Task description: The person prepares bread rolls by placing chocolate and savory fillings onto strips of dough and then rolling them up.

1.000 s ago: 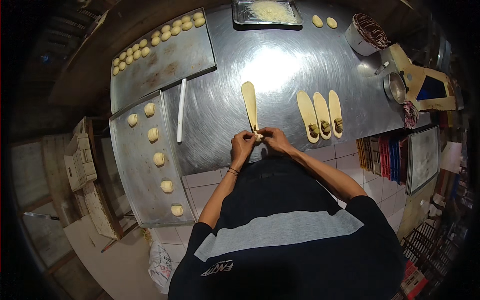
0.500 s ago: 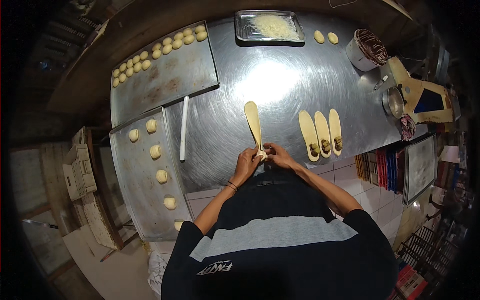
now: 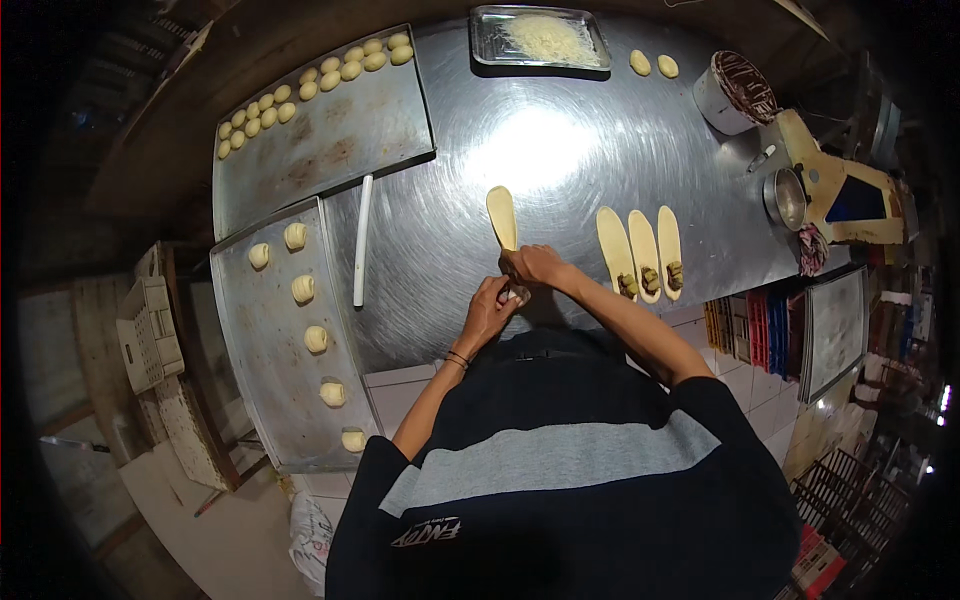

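Observation:
A long flat strip of pale dough (image 3: 502, 215) lies on the steel table (image 3: 560, 150), pointing away from me. My left hand (image 3: 488, 308) and my right hand (image 3: 530, 265) meet at its near end, fingers pinched on the rolled-up part. To the right lie three more flat dough strips (image 3: 640, 245), each with a dark lump of filling at its near end. Left of my hands rests a thin white rolling stick (image 3: 362, 240).
A near-left metal tray (image 3: 270, 380) holds several rolled dough pieces. A far-left tray (image 3: 330, 140) carries a row of dough balls. At the back stand a pan of shredded cheese (image 3: 545, 38), two dough balls (image 3: 652, 65) and a tub of chocolate spread (image 3: 735, 92). A scale (image 3: 835, 190) stands right.
My hands have rolled the near end of the dough strip farther up, so the flat part is shorter. The view has shifted slightly.

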Demonstrator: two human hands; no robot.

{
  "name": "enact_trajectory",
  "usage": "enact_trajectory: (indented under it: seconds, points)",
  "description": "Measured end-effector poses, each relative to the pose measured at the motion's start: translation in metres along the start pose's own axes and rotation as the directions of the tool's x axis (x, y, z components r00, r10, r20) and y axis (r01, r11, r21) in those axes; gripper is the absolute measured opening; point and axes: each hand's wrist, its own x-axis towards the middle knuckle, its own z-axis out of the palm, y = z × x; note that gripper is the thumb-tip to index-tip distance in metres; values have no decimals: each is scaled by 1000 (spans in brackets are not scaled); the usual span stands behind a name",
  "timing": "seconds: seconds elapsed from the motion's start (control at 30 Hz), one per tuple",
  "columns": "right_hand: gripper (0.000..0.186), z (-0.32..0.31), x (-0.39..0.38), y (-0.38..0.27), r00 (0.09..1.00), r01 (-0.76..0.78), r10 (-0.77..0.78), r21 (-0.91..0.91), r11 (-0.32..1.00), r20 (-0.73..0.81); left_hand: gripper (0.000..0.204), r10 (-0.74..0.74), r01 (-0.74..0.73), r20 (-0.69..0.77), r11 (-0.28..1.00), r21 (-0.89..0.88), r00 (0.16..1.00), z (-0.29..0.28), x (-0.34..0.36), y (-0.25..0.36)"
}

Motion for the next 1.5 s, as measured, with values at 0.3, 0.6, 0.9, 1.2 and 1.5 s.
enact_trajectory:
  seconds: [0.3, 0.6, 0.9, 1.2, 1.5]
  points:
    - [34, -2, -45, 46, 990, 18, 43, 427, 904, -133, 48, 22, -26, -157, 999, -21, 987, 8, -2, 9]
    - [27, 38, -71, 22, 994, -63, 102, 936, 347, 29, 34, 24, -27, -38, 996, -90, 999, -5, 7, 26]
    - [28, 47, -79, 27, 983, -183, 83, 939, 290, 166, 30, -94, 101, 42, 970, -223, 995, 0, 1, 7]
    - [24, 11, -35, 17, 927, -169, 373, 936, 309, 44, 27, -273, 192, -202, 918, -348, 941, -10, 45, 25]
    - [25, 1, -17, 16, 897, -118, 441, 952, 281, -19, 26, -370, 303, -239, 913, -274, 898, -14, 67, 37]
